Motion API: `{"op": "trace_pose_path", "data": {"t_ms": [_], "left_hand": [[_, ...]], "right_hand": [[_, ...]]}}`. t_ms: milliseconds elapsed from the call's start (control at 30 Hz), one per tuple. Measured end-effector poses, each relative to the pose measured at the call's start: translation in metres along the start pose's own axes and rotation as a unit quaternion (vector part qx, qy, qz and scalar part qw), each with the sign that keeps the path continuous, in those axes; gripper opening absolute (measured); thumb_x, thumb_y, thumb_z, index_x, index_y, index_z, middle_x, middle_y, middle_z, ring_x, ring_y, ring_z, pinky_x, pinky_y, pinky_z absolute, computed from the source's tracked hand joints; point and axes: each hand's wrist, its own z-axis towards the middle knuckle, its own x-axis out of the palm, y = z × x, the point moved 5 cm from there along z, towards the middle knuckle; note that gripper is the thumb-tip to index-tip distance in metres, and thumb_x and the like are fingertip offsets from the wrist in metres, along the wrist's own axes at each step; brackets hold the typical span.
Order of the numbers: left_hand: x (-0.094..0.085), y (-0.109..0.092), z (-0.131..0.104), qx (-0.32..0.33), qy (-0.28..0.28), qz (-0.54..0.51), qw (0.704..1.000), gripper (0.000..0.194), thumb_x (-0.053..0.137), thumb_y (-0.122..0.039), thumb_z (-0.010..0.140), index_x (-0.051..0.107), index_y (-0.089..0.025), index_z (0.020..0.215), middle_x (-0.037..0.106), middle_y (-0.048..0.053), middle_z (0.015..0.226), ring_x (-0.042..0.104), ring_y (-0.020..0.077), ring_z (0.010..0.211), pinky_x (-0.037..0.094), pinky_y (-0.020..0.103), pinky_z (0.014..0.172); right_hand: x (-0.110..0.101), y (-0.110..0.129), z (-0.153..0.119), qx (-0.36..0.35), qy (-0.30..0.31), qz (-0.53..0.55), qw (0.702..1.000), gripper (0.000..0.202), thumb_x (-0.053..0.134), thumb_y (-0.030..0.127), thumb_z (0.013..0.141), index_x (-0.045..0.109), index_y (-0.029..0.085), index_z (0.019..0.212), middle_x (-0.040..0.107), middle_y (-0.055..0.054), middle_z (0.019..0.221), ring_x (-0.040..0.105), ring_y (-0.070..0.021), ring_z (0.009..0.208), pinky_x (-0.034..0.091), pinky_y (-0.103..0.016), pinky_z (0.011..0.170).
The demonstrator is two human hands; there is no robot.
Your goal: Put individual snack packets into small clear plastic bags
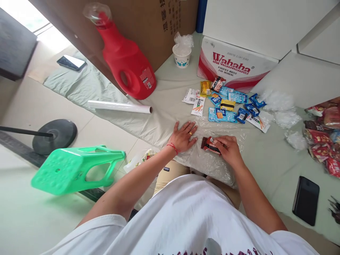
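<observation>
A clear plastic bag or sheet (209, 163) lies spread at the table's front edge. My left hand (183, 137) rests on its left side, fingers spread, holding nothing. Over its middle, my right hand (228, 150) has its fingers closed on a brown-red snack packet (210, 144). Just beyond lie several small snack packs: blue ones (237, 97), a yellow one (227, 105), another yellow one (205, 88), a brown one (218, 83) and a white one (198, 105).
A red jug (127, 60), a white roll (119, 106) and a paper cup (182, 56) stand or lie to the left and back. Behind is a Wahaha box (236, 63). Crumpled plastic (281, 106), red snack packs (322, 141) and a black phone (306, 200) are on the right.
</observation>
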Motion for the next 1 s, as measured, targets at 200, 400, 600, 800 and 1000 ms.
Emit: {"op": "trace_pose_path", "data": {"t_ms": [200, 400, 600, 800, 1000], "left_hand": [[0.0, 0.0, -0.001, 0.003, -0.009, 0.0, 1.0, 0.063, 0.036, -0.053, 0.105, 0.037, -0.026, 0.163, 0.035, 0.01, 0.17, 0.032, 0.0322, 0.157, 0.003, 0.069, 0.127], [0.0, 0.004, -0.002, 0.011, -0.01, -0.01, 1.0, 0.059, 0.033, -0.048, 0.107, 0.039, -0.025, 0.162, 0.037, 0.011, 0.169, 0.034, 0.0309, 0.157, 0.004, 0.067, 0.127], [-0.014, 0.015, -0.012, 0.017, -0.103, -0.023, 0.994, 0.058, 0.037, -0.042, 0.106, 0.043, -0.021, 0.16, 0.033, 0.015, 0.17, 0.027, 0.0325, 0.16, 0.011, 0.062, 0.128], [-0.031, -0.008, -0.068, 0.236, -0.155, -0.043, 0.958, 0.057, 0.059, -0.043, 0.099, 0.049, -0.032, 0.154, 0.058, 0.01, 0.154, 0.044, 0.0295, 0.152, 0.017, 0.058, 0.131], [-0.007, -0.006, -0.103, 0.302, 0.042, -0.059, 0.951, 0.048, 0.057, -0.034, 0.101, 0.056, -0.027, 0.148, 0.053, 0.014, 0.158, 0.044, 0.0294, 0.152, 0.019, 0.059, 0.131]], "right_hand": [[-0.001, 0.002, -0.004, -0.082, -0.033, -0.066, 0.994, 0.04, 0.056, 0.052, 0.101, 0.075, 0.025, 0.124, 0.069, -0.011, 0.123, 0.057, -0.028, 0.119, 0.045, -0.05, 0.106], [-0.011, 0.02, -0.041, -0.115, -0.076, -0.064, 0.988, 0.044, 0.063, 0.043, 0.099, 0.062, 0.025, 0.14, 0.051, -0.015, 0.147, 0.052, -0.0309, 0.133, 0.048, -0.053, 0.109], [-0.021, 0.023, -0.131, -0.19, -0.035, -0.127, 0.973, 0.057, 0.073, 0.037, 0.093, 0.055, 0.028, 0.146, 0.06, -0.014, 0.129, 0.061, -0.0304, 0.12, 0.056, -0.05, 0.1], [-0.016, -0.022, -0.175, -0.154, -0.008, -0.196, 0.968, 0.047, 0.066, 0.025, 0.097, 0.059, 0.026, 0.144, 0.063, -0.015, 0.134, 0.06, -0.0309, 0.123, 0.057, -0.052, 0.099], [-0.024, -0.034, -0.163, -0.148, -0.004, -0.1, 0.984, 0.029, 0.068, 0.026, 0.097, 0.074, 0.029, 0.125, 0.069, -0.01, 0.123, 0.063, -0.026, 0.111, 0.059, -0.046, 0.091]]}}
